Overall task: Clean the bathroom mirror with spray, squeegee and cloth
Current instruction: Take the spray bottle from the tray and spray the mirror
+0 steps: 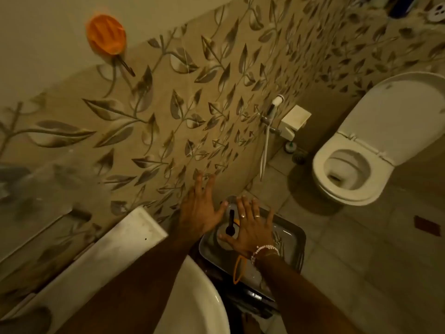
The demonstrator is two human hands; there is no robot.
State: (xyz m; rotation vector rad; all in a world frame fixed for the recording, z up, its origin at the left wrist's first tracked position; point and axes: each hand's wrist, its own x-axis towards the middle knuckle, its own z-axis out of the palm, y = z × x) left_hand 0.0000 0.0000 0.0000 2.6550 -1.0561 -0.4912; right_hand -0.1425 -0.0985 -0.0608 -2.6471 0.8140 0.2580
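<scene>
Both of my hands hover spread over a grey tray (292, 239) that stands low beside the sink. My left hand (199, 208) is open with its fingers apart, just above the tray's far left corner, near the leaf-patterned wall. My right hand (250, 225) is open too, palm down over the tray's middle, with a ring and a bead bracelet on it. Between the hands a black handle (230, 222) with a bit of orange beside it lies in the tray. An orange loop (239, 270) shows under my right wrist. The mirror (31, 196) is at the left edge.
A white sink (192, 300) and its ledge (115, 249) lie at the lower left. A white toilet (349, 169) with its lid up stands at the right, a hand sprayer (273, 109) and a white box on the wall beside it. An orange soap dish (106, 34) hangs high up.
</scene>
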